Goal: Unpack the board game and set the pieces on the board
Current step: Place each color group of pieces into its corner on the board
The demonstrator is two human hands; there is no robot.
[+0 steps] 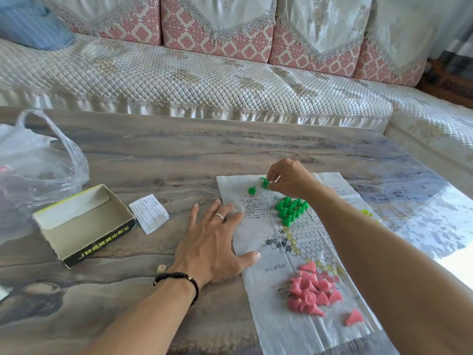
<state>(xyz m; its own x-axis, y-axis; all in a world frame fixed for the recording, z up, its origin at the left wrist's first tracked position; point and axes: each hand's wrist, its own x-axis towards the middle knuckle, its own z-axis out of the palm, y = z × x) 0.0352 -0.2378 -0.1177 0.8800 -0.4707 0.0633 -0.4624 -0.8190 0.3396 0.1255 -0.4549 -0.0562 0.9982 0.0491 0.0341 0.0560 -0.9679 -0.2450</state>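
1. pink pieces (pixel 311 293) lie heaped at the paper board's (pixel 286 242) 6 o'clock end.
2. green pieces (pixel 290 208) cluster toward 12 o'clock, one green piece (pixel 252 190) apart.
3. right hand (pixel 288 179) pinches a green piece (pixel 265 182) above the board's far end.
4. left hand (pixel 212 242) lies flat and released, pressing the board's 9 o'clock edge onto the worktop (pixel 153 155).
5. empty box (pixel 84 222) sits at 9 o'clock.
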